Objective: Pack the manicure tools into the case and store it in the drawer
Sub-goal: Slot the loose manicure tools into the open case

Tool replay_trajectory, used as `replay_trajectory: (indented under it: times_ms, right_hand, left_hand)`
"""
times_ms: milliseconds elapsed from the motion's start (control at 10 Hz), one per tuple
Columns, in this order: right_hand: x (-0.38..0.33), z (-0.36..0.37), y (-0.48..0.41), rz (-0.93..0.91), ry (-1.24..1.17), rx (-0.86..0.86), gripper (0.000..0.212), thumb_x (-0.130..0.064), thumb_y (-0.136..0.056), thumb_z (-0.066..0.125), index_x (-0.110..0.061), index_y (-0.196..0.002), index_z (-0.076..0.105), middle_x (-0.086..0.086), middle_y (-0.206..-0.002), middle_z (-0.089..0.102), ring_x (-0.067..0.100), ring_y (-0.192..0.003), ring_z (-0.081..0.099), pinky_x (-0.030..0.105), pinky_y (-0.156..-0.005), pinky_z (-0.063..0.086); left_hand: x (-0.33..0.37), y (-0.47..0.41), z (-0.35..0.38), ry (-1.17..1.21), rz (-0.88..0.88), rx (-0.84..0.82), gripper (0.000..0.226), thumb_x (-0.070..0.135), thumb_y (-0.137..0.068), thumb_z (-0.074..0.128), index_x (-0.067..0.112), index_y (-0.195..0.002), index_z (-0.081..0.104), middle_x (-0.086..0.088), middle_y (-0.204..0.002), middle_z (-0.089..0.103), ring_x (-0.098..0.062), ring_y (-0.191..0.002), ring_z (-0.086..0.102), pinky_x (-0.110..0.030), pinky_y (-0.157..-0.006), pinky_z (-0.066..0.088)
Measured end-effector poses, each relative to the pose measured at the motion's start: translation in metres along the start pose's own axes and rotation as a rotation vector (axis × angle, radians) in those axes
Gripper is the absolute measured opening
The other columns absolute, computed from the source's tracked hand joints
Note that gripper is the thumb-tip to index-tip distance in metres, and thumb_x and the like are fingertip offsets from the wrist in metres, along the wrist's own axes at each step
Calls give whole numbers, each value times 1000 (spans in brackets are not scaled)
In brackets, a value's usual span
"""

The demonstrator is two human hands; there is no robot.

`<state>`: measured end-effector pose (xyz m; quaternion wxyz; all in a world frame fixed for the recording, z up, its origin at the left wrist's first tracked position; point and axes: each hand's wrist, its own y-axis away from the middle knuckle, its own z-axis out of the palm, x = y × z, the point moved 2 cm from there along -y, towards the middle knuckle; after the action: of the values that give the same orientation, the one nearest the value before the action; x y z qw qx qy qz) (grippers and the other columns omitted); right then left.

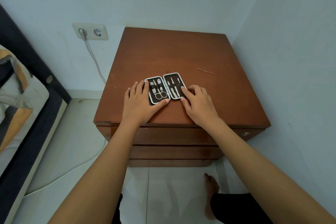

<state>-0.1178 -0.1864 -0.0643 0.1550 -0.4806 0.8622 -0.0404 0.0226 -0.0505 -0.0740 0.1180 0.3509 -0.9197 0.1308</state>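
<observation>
- Case (164, 88) lay open and flat on the wooden nightstand (181, 54), tools strapped in both halves, scissors (161, 94) in the left half.
- Your left hand (139, 101) rested flat, fingers spread, against the case's left edge, gripping nothing.
- Your right hand (197, 102) touched the right edge with loosely curled fingers, clamped on nothing.
- Drawers (174, 136) below stayed shut.
- One thin metal tool (206, 71) lay apart, further right.
</observation>
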Motion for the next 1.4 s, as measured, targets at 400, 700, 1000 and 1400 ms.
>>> replay_trajectory:
  times_ms: [400, 700, 1000, 1400]
  right_hand:
    - [46, -25, -29, 152, -323, 52, 37, -20, -95, 44, -7, -130, 47, 13, -129, 45, 27, -122, 44, 35, -105, 33]
    - [97, -23, -86, 391, -266, 40, 24, -25, -86, 61, -12, -106, 60, 13, -114, 52, 30, -113, 47, 41, -95, 42]
    - [86, -14, -91, 508, -263, -18, 17, -20, -91, 55, -8, -90, 67, 17, -109, 55, 36, -109, 50, 41, -93, 42]
    - [0, -11, -18, 176, -472, 14, 8, -11, -89, 54, -11, -86, 62, 3, -81, 55, 14, -72, 49, 26, -68, 39]
  left_hand:
    - [-1, -1, 1, -8, 10, -8, 99, 81, -75, 30, 15, -147, 20, -4, -155, 23, -23, -143, 13, -42, -115, 9]
    - [-2, -2, 3, -16, 2, 6, 106, 86, -66, 18, 16, -146, 22, -3, -154, 26, -23, -143, 15, -42, -115, 10]
    - [-2, -3, 3, -18, 3, 8, 105, 86, -66, 20, 17, -146, 22, -3, -153, 26, -22, -143, 15, -41, -114, 10]
    - [-1, -1, 1, 0, 0, -12, 102, 82, -70, 26, 15, -147, 19, -3, -155, 23, -22, -143, 13, -41, -115, 9]
